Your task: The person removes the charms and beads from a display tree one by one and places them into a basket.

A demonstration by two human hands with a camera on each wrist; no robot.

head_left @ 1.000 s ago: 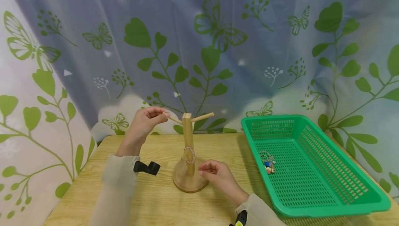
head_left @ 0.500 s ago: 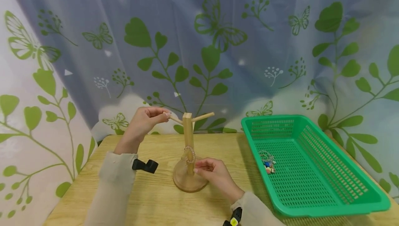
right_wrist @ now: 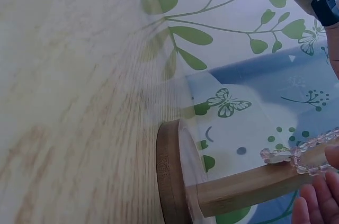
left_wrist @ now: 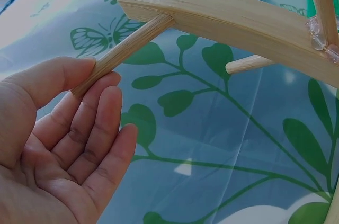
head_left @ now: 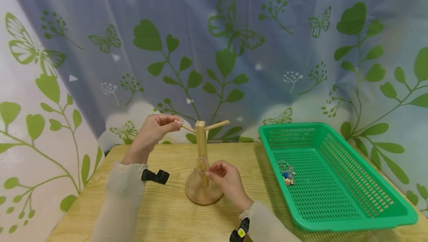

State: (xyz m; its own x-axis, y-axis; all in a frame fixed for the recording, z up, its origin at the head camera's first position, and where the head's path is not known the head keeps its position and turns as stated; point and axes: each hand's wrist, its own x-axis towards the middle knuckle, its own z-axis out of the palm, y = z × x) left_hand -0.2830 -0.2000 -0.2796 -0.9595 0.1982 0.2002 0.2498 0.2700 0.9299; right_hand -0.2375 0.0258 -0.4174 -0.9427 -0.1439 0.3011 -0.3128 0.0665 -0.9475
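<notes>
A wooden jewellery stand (head_left: 202,143) with a round base and several pegs stands upright on the table. My left hand (head_left: 152,134) pinches the end of its upper left peg (left_wrist: 124,52) between thumb and fingers. A pale pink clear-bead bracelet (right_wrist: 297,161) hangs on a lower peg, against the post. At the bracelet's right side is my right hand (head_left: 230,184), thumb and fingertips pinching the beads. The right wrist view cuts off part of this hand at its edge.
To the right is a green plastic basket (head_left: 347,225) with perforated walls. Inside its left side lies a small heap of jewellery (head_left: 287,177) with blue and pale pieces. A printed leaf-and-butterfly curtain (head_left: 187,60) hangs behind the wooden table (head_left: 164,212).
My right hand has moved left and slightly up, from beside the post to the bracelet, and its fingertips now pinch it. The left hand stays on its peg.
</notes>
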